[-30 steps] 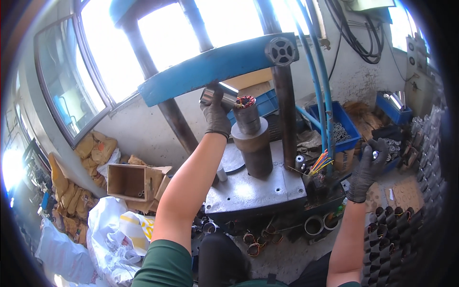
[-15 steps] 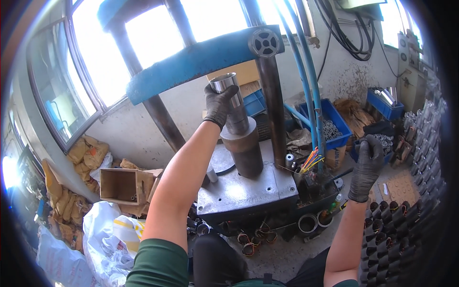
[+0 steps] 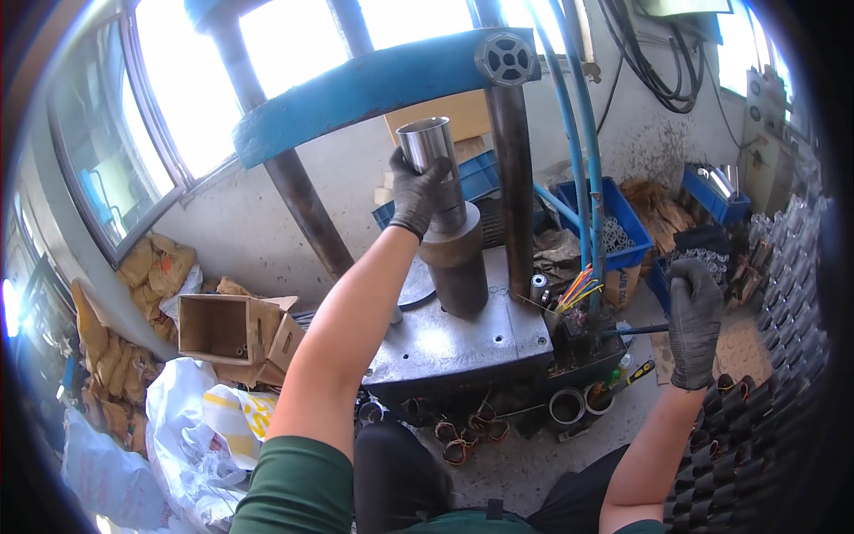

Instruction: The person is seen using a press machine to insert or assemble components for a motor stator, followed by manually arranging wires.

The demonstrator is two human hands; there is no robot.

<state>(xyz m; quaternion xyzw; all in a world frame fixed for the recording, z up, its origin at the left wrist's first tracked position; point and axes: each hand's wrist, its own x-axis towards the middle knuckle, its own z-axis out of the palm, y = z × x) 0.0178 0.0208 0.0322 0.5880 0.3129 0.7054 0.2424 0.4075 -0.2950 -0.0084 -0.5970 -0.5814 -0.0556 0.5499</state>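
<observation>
My left hand [image 3: 415, 191], in a dark glove, is wrapped round a shiny metal sleeve [image 3: 427, 141]. The sleeve's open rim sticks up above my fingers. Beneath it a grey cylindrical part runs down to a thick stepped metal post [image 3: 458, 276], which stands on the steel bed [image 3: 427, 351] of a blue press. Off to the right, my gloved right hand [image 3: 696, 325] is closed where a dark lever bar [image 3: 636, 330] meets it. The bar's far end is hidden behind that hand.
The press's blue crossbeam [image 3: 365, 84] spans above the sleeve, between dark columns [image 3: 511, 178]. Blue hoses [image 3: 574, 133] hang beside it. A blue bin [image 3: 623, 214] holds metal rings. Dark tubes [image 3: 721, 472] are stacked at the right. A cardboard box [image 3: 218, 329] and white bags [image 3: 182, 418] lie left.
My left hand is lower against the sleeve and post, with more sleeve showing above it. My right hand has come down, and the lever bar lies more level. The view has shifted slightly.
</observation>
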